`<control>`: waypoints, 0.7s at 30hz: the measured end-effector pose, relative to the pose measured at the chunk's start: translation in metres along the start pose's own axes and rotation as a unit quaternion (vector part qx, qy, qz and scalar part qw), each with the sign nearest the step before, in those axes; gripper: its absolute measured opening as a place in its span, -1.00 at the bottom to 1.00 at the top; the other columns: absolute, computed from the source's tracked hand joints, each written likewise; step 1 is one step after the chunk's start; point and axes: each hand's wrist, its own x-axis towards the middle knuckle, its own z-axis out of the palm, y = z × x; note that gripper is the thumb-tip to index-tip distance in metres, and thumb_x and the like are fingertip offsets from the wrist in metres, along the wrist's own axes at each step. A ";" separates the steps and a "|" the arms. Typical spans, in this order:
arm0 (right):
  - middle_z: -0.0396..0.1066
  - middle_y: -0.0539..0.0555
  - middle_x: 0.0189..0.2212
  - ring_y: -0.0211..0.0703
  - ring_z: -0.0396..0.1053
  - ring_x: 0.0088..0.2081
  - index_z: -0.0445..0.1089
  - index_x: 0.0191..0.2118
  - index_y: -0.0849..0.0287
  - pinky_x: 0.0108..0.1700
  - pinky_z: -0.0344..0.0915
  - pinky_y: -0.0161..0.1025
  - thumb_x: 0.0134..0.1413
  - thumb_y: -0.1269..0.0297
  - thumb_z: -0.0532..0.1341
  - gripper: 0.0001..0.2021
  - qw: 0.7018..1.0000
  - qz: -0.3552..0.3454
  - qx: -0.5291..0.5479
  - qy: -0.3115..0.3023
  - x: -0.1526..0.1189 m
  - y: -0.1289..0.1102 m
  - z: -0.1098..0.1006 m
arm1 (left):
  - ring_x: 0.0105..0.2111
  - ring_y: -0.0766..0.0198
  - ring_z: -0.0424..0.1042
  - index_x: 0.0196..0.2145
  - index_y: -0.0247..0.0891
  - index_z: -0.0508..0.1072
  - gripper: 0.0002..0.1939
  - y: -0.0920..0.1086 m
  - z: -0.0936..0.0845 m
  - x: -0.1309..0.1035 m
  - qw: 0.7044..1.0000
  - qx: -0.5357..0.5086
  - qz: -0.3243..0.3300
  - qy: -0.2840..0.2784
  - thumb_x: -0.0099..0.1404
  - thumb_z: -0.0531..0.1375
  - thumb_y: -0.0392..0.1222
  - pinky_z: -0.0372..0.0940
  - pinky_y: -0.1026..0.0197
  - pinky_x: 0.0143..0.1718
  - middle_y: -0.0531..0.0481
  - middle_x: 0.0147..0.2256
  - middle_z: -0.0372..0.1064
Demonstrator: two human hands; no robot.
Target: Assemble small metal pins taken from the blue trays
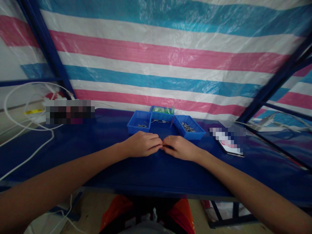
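My left hand [143, 144] and my right hand [179, 148] meet at the fingertips just above the blue table, in front of the bins. The fingers of both are bent and pressed together in a pinch; whatever lies between them is too small or hidden to make out. Behind my left hand stands a blue plastic bin [131, 123] with a few small metal pieces [142, 125]. Another blue bin [198, 134], behind my right hand, holds a heap of small metal parts [187, 127]. Several thin metal pins [159, 121] lie between the two bins.
A third blue bin [157, 116] at the back has green-and-clear plastic packets [163, 110]. On the right of the table [146, 175] lies a phone [229, 143], partly blurred out. White cables [36, 151] run along the left. A striped plastic sheet [156, 58] hangs behind, between blue metal posts.
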 end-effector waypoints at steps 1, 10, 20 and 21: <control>0.36 0.07 -0.44 -0.24 0.31 -0.40 0.34 -0.33 0.24 -0.32 0.21 -0.32 0.18 0.37 0.06 -0.86 1.000 0.002 0.001 0.001 0.000 0.001 0.000 | -0.41 0.35 0.34 -0.30 -0.29 0.38 -0.74 0.000 0.000 0.000 1.000 0.002 0.000 0.001 0.37 -0.07 -0.17 0.14 0.31 -0.40 0.03 -0.40 0.35; 0.40 0.07 -0.40 -0.21 0.35 -0.35 0.34 -0.26 0.22 -0.27 0.24 -0.29 0.19 0.32 0.05 -0.85 0.997 0.061 -0.005 0.047 -0.003 0.007 -0.007 | -0.38 0.37 0.37 -0.29 -0.28 0.38 -0.75 -0.004 0.001 0.002 0.997 -0.025 -0.070 0.017 0.37 -0.04 -0.16 0.18 0.34 -0.35 0.04 -0.39 0.37; 0.40 0.05 -0.39 -0.24 0.35 -0.36 0.31 -0.25 0.18 -0.30 0.24 -0.31 0.22 0.26 0.04 -0.84 0.990 0.079 0.012 0.116 -0.005 0.006 -0.013 | -0.39 0.37 0.36 -0.30 -0.26 0.38 -0.83 -0.007 0.005 0.003 0.979 -0.123 -0.161 -0.022 0.32 0.02 -0.19 0.17 0.34 -0.35 0.06 -0.38 0.38; 0.40 0.05 -0.39 -0.24 0.34 -0.36 0.31 -0.25 0.18 -0.30 0.25 -0.31 0.22 0.25 0.04 -0.84 0.990 0.070 0.014 0.120 -0.006 0.004 -0.012 | -0.40 0.38 0.35 -0.30 -0.25 0.38 -0.84 -0.007 0.007 0.002 0.977 -0.137 -0.160 -0.030 0.31 0.03 -0.19 0.17 0.34 -0.35 0.06 -0.38 0.37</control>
